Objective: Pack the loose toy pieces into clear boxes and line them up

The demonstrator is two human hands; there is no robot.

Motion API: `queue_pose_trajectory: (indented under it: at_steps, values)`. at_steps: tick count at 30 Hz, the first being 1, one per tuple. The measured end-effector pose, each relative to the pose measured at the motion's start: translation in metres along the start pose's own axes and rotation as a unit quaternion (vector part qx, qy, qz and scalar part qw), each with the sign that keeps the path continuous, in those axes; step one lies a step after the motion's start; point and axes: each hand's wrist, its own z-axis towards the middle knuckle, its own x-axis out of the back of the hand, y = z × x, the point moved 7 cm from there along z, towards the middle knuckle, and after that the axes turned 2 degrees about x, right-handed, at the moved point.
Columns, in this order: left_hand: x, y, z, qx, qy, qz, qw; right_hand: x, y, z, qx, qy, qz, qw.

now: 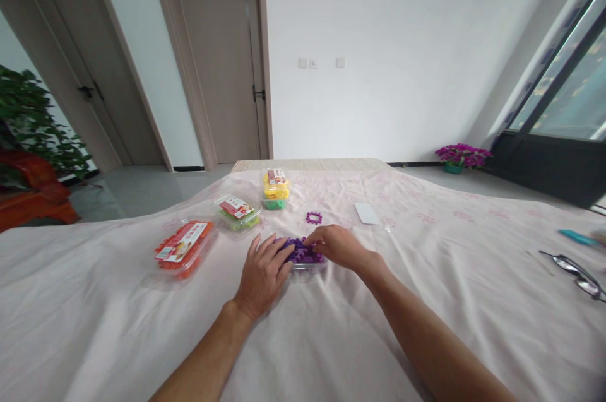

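Note:
A clear plastic box (308, 267) full of purple interlocking plastic pieces (307, 255) lies on the bed-like covered surface in front of me. My left hand (266, 272) rests on the box's left side, fingers stretched out and apart, the tips over the pieces. From the right, my right hand (339, 244) reaches into the box with its fingers bent and close together among the pieces. Whatever the fingertips pinch is hidden. Just beyond the box, several purple pieces joined into a small rectangular frame (314, 218) lie flat on the cloth.
To the left are boxes of orange pieces (184, 249) and light green pieces (237, 211). Behind them, a yellow box (276, 183) sits on a green one (274, 204). A white card (367, 213) and eyeglasses (577, 274) lie rightward on the pale cloth (449, 282).

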Motion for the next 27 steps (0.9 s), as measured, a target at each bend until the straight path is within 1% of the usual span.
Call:
queue_pose_trajectory:
  at_steps: [2,3,4,6,8,9,10,12,15,17,21,23,27]
  values:
    - [0.0,0.0,0.0,0.002,0.0,-0.007,1.0,-0.001,0.008,0.001,0.011,0.0,0.071,0.997]
    - [0.0,0.0,0.0,0.003,0.0,-0.011,1.0,0.0,0.013,0.002,0.014,0.011,0.111,0.994]
    - [0.0,0.0,0.0,0.005,0.0,-0.014,1.0,0.002,0.021,0.003,0.013,0.032,0.146,0.989]
    - [0.0,0.0,0.0,0.005,0.003,-0.017,1.0,0.008,0.043,0.005,-0.012,0.102,0.182,0.978]
    - [-0.001,0.001,0.0,0.003,0.007,-0.018,1.0,0.009,0.068,0.005,-0.061,0.175,0.162,0.969]
    - [-0.001,0.001,0.0,0.001,0.011,-0.017,1.0,0.007,0.08,0.005,-0.093,0.199,0.136,0.966]
    - [-0.002,0.001,0.001,-0.001,0.016,-0.016,1.0,0.003,0.091,0.005,-0.126,0.206,0.103,0.965]
    - [-0.004,0.001,0.001,-0.004,0.023,-0.013,1.0,-0.01,0.104,0.009,-0.161,0.185,0.04,0.969]
    - [-0.005,0.001,0.001,-0.006,0.027,-0.014,1.0,-0.027,0.108,0.022,-0.148,0.13,-0.028,0.98]
    - [-0.005,0.001,0.001,-0.004,0.026,-0.016,1.0,-0.032,0.107,0.031,-0.141,0.104,-0.06,0.983]
    - [-0.004,0.001,0.001,-0.005,0.025,-0.019,1.0,-0.036,0.106,0.045,-0.139,0.061,-0.093,0.984]
    - [-0.003,0.0,0.001,-0.004,0.025,-0.021,0.999,-0.036,0.106,0.048,-0.131,0.061,-0.094,0.985]
    - [-0.003,-0.003,0.001,0.007,0.028,-0.022,0.999,-0.033,0.105,0.043,-0.113,0.092,-0.077,0.986]
